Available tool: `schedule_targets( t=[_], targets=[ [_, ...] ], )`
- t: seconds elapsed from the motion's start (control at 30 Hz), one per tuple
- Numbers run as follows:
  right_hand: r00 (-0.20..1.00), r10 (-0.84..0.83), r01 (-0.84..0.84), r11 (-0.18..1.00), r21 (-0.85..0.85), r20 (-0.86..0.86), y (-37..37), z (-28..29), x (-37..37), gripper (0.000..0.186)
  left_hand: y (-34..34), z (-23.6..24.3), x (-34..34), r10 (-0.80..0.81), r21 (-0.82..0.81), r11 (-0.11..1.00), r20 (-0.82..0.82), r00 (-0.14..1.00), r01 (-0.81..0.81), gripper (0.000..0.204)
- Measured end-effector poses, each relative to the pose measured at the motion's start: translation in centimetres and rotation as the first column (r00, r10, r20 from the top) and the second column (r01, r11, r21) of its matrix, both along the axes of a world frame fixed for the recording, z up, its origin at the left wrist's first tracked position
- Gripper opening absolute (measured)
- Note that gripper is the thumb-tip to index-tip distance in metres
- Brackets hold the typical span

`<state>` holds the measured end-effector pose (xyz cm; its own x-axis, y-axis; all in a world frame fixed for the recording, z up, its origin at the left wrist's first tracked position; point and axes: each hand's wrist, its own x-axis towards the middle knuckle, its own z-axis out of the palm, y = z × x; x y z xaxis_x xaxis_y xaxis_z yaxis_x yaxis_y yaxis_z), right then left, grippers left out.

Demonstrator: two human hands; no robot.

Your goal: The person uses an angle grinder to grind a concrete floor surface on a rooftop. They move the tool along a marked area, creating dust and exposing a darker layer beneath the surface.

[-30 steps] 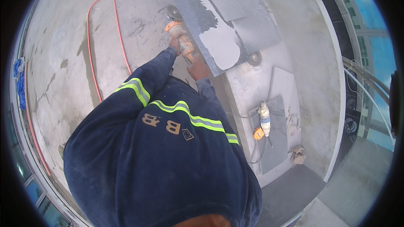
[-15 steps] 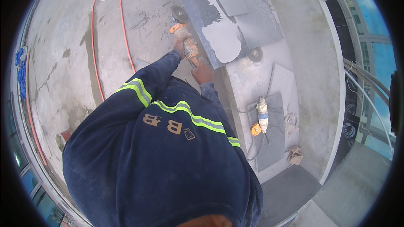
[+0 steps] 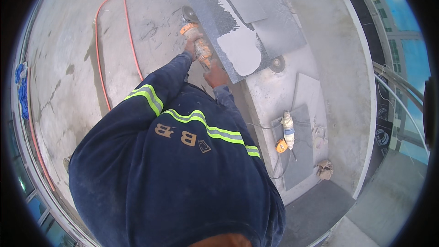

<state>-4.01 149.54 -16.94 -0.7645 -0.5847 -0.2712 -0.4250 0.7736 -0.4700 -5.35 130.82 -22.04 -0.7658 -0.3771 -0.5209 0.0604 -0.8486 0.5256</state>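
An orange angle grinder, grey with dust, is in both my hands beside the long edge of a dark grey stone slab. My left hand is wrapped around its body behind the orange collar. Farther back on the tool, my right hand grips the rear end near the slab's close corner. A round disc sits at the grinder's far end, next to the slab edge; whether it touches the stone I cannot tell. A pale patch covers part of the slab's top.
Thinner grey slabs lie over the dark one. A loose disc rests beside its corner. On the right ledge are a taped white power tool with a cord, an orange tape measure and crumpled brown paper. A red hose crosses the concrete floor.
The grinder and both hands sit slightly farther left in the picture, while the whole view has shifted a little. Dust haze looks thicker along the slab edge. Both hands keep their grip.
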Motion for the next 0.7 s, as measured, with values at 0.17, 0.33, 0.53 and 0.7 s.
schedule_targets(
  t=[0.17,0.33,0.53,0.7],
  targets=[
    [1.0,-0.001,0.001,1.0,0.01,-0.01,1.5,0.5,0.9,0.059,1.8,0.4,1.1,0.067,-0.041,0.997,0.013,0.998,-0.066,0.037],
    [0.999,0.002,-0.004,0.999,0.046,0.039,4.0,1.0,2.5,0.06,4.5,0.9,3.1,0.064,-0.055,0.996,-0.007,0.998,-0.065,0.038],
    [0.997,-0.002,-0.006,0.996,0.088,0.08,5.2,1.4,2.9,0.065,5.7,0.6,3.7,0.053,0.016,0.998,-0.006,0.999,-0.053,0.038],
    [0.998,0.006,-0.009,0.999,0.041,0.059,4.3,1.0,2.0,0.066,4.7,0.4,2.8,0.051,0.003,0.999,0.013,0.999,-0.051,0.039]
  ],
)
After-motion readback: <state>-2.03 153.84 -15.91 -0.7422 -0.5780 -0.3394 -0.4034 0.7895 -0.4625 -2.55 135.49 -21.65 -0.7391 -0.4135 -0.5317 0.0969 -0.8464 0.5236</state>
